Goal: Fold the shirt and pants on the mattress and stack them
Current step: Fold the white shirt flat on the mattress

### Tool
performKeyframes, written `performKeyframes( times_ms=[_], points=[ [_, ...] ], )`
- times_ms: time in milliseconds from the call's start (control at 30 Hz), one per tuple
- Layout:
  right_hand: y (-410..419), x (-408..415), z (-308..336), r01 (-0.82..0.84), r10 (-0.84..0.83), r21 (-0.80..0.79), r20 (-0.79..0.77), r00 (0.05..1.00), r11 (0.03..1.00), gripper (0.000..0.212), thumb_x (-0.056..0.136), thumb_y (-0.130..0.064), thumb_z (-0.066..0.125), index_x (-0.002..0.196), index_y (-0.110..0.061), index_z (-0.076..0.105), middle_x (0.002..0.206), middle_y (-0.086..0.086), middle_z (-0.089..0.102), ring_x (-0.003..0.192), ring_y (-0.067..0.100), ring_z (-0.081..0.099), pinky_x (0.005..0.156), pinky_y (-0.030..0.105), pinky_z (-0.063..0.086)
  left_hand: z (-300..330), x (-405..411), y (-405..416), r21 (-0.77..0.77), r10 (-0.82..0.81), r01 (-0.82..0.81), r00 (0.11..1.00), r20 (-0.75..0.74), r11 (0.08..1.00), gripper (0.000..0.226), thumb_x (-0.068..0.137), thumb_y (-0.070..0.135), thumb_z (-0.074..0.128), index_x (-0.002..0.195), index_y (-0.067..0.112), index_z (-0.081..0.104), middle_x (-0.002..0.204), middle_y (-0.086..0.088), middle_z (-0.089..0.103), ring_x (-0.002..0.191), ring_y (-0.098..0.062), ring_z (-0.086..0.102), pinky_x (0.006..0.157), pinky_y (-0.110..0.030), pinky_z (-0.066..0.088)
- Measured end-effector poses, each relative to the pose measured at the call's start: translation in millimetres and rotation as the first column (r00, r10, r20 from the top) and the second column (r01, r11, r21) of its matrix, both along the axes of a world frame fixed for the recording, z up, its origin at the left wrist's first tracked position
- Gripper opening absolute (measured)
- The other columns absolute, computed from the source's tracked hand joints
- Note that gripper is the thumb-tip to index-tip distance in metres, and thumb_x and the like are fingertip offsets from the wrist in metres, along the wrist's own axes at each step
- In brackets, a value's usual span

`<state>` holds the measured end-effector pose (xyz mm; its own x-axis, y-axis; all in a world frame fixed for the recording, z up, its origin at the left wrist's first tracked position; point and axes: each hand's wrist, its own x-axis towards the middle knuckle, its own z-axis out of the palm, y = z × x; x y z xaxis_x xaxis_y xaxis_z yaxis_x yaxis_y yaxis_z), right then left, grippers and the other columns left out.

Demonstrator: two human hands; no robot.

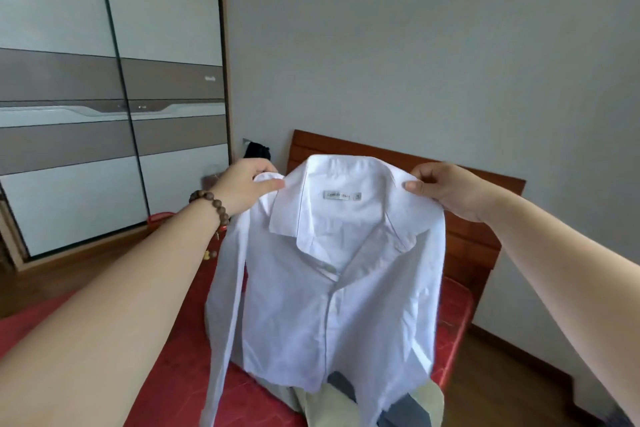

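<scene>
A: In the head view, where was the shirt point(329, 288)?

B: Up in the air over the mattress point(166, 381), front facing the camera, collar on top and a label showing inside the neck. It was buttoned below the collar, and its hem hung down near the pants point(426, 399).

A: Who held it?

B: Both hands. The left hand point(246, 189) was pinched closed on the shirt's shoulder on the camera's left side, thumb pressed on the cloth. The right hand point(446, 189) was closed on the other shoulder in the same way, thumb in front.

A: And the sleeves?

B: One long sleeve dangled down the left side, reaching toward the lower edge of the frame. The other was blurred on the right side.

A: The pants?

B: Lying on the red mattress under the shirt, pale beige, partly hidden by its hem. A grey piece lay with them; I could not tell what it was.

A: Anything else?

B: A bead bracelet point(211, 206) on the left wrist, a wooden headboard point(474, 243) behind the shirt, and a wardrobe point(104, 97) with sliding doors on the left.
</scene>
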<state>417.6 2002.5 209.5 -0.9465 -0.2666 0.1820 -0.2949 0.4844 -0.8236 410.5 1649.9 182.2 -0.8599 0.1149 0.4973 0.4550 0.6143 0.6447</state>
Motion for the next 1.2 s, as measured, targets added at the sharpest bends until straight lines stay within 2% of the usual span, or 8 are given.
performKeyframes(
  times_ms=[300, 433, 533, 633, 733, 833, 967, 1200],
  points=[
    [1.2, -0.7, 29.9, 0.183, -0.104, 0.204, -0.347, 0.932, 0.962, 0.037, 0.089, -0.030, 0.067, 0.063, -0.017, 0.043, 0.054, -0.010, 0.035, 0.043, 0.003, 0.031, 0.042, 0.016, 0.025, 7.7, -7.5, 22.6, -0.026, 0.063, -0.061, 0.997, 0.053, 0.998, 0.025, 0.098, 0.021, 0.050, 0.075, 0.015, 0.044, 0.069, 0.000, 0.041, 0.064, -0.015, 0.036, 0.059, -0.030, 0.029],
    [20.0, 9.0, 45.7, 0.008, 0.036, 0.247, -0.176, 0.984, 0.969, 0.051, 0.086, -0.041, 0.068, 0.057, -0.021, 0.031, 0.058, -0.007, 0.027, 0.051, 0.011, 0.025, 0.047, 0.023, 0.021, 20.6, -0.8, 24.5, -0.062, -0.091, 0.097, 0.991, 0.094, 0.993, 0.025, 0.085, 0.033, 0.069, 0.084, 0.011, 0.057, 0.080, -0.005, 0.056, 0.076, -0.017, 0.050, 0.071, -0.029, 0.038],
    [40.0, 9.9, 49.4, -0.264, 0.265, -0.024, 0.014, 0.964, 0.964, 0.029, 0.090, -0.030, 0.065, 0.065, -0.017, 0.060, 0.065, -0.003, 0.056, 0.058, 0.012, 0.052, 0.054, 0.022, 0.043, 28.8, 7.4, 16.8, 0.031, -0.269, 0.268, 0.947, 0.176, 0.963, 0.044, 0.073, 0.038, 0.081, 0.095, 0.002, 0.067, 0.099, -0.023, 0.066, 0.091, -0.023, 0.061, 0.087, -0.037, 0.046],
    [38.4, 2.4, 29.5, -0.229, 0.244, -0.215, 0.046, 0.969, 0.949, 0.017, 0.085, -0.021, 0.066, 0.075, -0.008, 0.066, 0.071, 0.005, 0.062, 0.062, 0.018, 0.058, 0.056, 0.026, 0.043, 25.9, 9.7, 23.7, 0.249, -0.359, 0.310, 0.915, 0.185, 0.918, 0.027, 0.074, 0.024, 0.079, 0.091, 0.004, 0.071, 0.091, -0.012, 0.072, 0.086, -0.019, 0.066, 0.078, -0.030, 0.051],
    [27.8, -5.8, 13.3, -0.003, 0.002, -0.006, -0.134, 0.991, 1.000, 0.033, 0.087, -0.024, 0.070, 0.075, 0.003, 0.057, 0.065, 0.007, 0.044, 0.056, 0.017, 0.038, 0.053, 0.026, 0.028, 20.6, 6.1, 36.1, 0.061, -0.139, 0.136, 0.989, 0.054, 0.989, 0.031, 0.082, 0.017, 0.073, 0.067, 0.002, 0.052, 0.063, -0.001, 0.046, 0.064, -0.013, 0.044, 0.061, -0.026, 0.032],
    [26.4, -9.9, 13.9, 0.005, -0.078, -0.251, -0.280, 0.957, 0.968, 0.024, 0.083, -0.027, 0.073, 0.068, -0.011, 0.064, 0.059, -0.005, 0.055, 0.052, 0.008, 0.048, 0.051, 0.020, 0.039, 18.5, 2.5, 46.6, 0.195, -0.041, 0.058, 0.995, -0.091, 0.979, 0.036, 0.083, 0.018, 0.073, 0.064, 0.008, 0.045, 0.061, 0.002, 0.036, 0.058, -0.008, 0.033, 0.053, -0.023, 0.025],
    [11.3, -16.4, 0.1, 0.203, -0.170, 0.062, -0.342, 0.924, 0.977, 0.038, 0.079, -0.028, 0.078, 0.059, -0.010, 0.051, 0.052, -0.008, 0.044, 0.047, 0.006, 0.036, 0.050, 0.024, 0.029, 12.8, 3.2, 68.1, -0.027, -0.014, 0.011, 0.996, -0.089, 1.000, 0.047, 0.078, 0.018, 0.078, 0.058, 0.017, 0.035, 0.059, 0.005, 0.030, 0.053, -0.008, 0.026, 0.048, -0.021, 0.022],
    [17.9, -2.6, 32.6, 0.018, -0.020, -0.009, -0.336, 0.942, 1.000, 0.020, 0.086, -0.017, 0.071, 0.067, -0.021, 0.065, 0.053, -0.020, 0.054, 0.046, -0.005, 0.045, 0.048, 0.006, 0.035, 35.5, 3.1, 56.8, 0.062, -0.071, 0.076, 0.994, -0.085, 0.995, 0.040, 0.083, 0.019, 0.073, 0.061, 0.013, 0.040, 0.058, 0.010, 0.034, 0.050, -0.001, 0.029, 0.049, -0.015, 0.023]
  ],
)
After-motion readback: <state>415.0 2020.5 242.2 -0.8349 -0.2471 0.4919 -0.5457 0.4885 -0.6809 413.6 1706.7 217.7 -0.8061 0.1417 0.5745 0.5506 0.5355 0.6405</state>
